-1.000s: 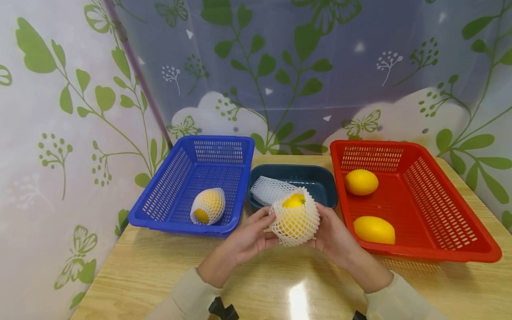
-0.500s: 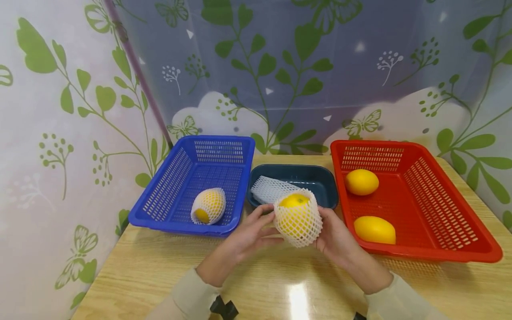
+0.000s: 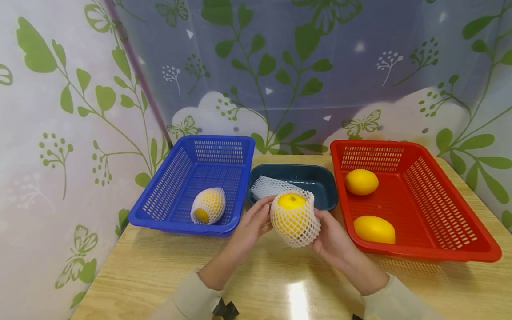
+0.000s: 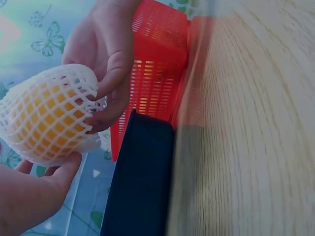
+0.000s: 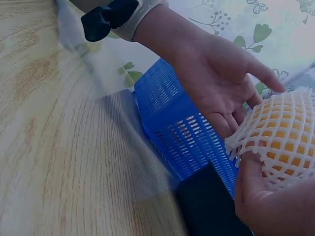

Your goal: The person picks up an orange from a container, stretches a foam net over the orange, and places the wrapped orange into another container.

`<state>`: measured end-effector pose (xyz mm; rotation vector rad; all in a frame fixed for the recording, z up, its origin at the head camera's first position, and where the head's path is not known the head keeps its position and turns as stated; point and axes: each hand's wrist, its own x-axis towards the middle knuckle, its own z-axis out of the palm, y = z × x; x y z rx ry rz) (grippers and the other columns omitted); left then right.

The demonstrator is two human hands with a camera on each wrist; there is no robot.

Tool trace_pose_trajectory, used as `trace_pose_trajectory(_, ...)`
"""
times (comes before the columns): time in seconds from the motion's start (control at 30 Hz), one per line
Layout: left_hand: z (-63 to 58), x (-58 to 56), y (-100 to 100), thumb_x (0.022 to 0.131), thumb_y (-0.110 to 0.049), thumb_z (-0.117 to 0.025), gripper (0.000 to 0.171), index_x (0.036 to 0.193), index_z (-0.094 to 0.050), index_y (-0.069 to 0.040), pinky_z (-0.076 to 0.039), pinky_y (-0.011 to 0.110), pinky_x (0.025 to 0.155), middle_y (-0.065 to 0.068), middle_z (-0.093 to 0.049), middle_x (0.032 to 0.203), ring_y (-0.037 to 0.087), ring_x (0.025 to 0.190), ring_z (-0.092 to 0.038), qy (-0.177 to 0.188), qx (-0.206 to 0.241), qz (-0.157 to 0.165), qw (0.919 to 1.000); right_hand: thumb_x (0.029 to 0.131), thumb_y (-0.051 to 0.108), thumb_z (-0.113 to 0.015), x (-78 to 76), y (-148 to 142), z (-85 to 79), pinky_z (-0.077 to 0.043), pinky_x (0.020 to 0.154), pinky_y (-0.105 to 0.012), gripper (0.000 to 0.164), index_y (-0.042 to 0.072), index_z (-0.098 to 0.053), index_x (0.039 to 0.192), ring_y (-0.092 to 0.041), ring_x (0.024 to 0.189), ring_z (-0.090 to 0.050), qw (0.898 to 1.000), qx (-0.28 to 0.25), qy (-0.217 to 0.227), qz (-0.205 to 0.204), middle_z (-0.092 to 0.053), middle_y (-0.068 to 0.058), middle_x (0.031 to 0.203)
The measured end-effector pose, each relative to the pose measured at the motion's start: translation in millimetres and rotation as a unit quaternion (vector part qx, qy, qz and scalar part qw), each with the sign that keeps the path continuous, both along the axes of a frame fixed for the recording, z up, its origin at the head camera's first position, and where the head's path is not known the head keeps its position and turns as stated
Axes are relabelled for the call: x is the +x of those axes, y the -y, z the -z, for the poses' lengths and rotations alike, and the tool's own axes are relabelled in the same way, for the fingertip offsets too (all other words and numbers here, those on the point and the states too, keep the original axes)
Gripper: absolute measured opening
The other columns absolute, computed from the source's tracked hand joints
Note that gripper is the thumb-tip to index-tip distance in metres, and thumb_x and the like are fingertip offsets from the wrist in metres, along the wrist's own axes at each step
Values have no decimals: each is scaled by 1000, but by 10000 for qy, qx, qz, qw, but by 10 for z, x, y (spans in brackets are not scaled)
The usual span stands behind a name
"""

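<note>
White foam netting now sits further up the yellow fruit (image 3: 294, 218) than a second ago, so the sleeving looks nearly finished. Left hand (image 3: 253, 226) rests open fingers against its side; right hand (image 3: 334, 238) cups it in a curled grip. Held above the worktop (image 3: 160, 271) before the dark tray (image 3: 316, 178), its long axis stands roughly upright, bare end upward.

Showing three bins beyond the hands: one blue basket (image 3: 192, 186), one dark tray (image 3: 316, 178), one red basket (image 3: 420, 200); holding two netted fruits, one between the palms (image 3: 294, 220), one left (image 3: 208, 205); sitting right, two bare fruits (image 3: 361, 182) (image 3: 374, 229); lying ahead, one spare net (image 3: 269, 189).
</note>
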<state>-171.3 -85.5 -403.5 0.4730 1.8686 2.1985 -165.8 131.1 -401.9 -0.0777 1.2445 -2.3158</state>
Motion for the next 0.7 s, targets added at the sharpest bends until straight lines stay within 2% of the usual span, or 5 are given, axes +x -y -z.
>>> trace_pose_trajectory(0.2,2,11,-20,91,-39,-67,81,152,-20,-13,-38,42,108,15,-32,152,29,136,-39,-125,-600,86,9981,106,32,-29,-3,32,6,-50,94,-28,38,17,-28,141,-16,106,-54,9999,19,-23,-118,-49,0,125)
trace_pose_trajectory(0.3,8,3,-52,87,-39,-73,91,152,-17,-11,-41,41,106,15,-38,148,28,131,-44,-91,-779,-72,9969,106,32,-30,-2,58,5,-51,92,-27,39,16,-28,142,-14,103,-56,9998,53,-10,-198,-51,1,122)
trace_pose_trajectory(0.37,15,-3,-67,87,-35,-73,86,150,-21,-10,-44,39,103,15,-44,141,26,125,-49,-86,-877,-256,9958,107,33,-30,1,74,-1,-52,90,-28,40,16,-27,143,-14,102,-57,9996,127,11,-267,-52,0,120)
trace_pose_trajectory(0.5,27,-15,-85,90,-20,-69,70,146,-29,-7,-47,37,100,18,-51,132,23,116,-53,88,-637,-453,9969,105,38,-34,16,86,-44,-54,89,-33,49,11,-23,145,-21,101,-59,9979,557,162,-287,-50,-7,122)
trace_pose_trajectory(0.7,35,-26,-55,94,-17,-60,64,148,-27,-8,-48,38,97,20,-49,135,19,111,-57,746,-189,-289,9966,102,44,-41,64,74,-153,-50,95,-47,61,7,-21,146,-28,103,-59,9895,1407,286,-158,-48,-18,129)
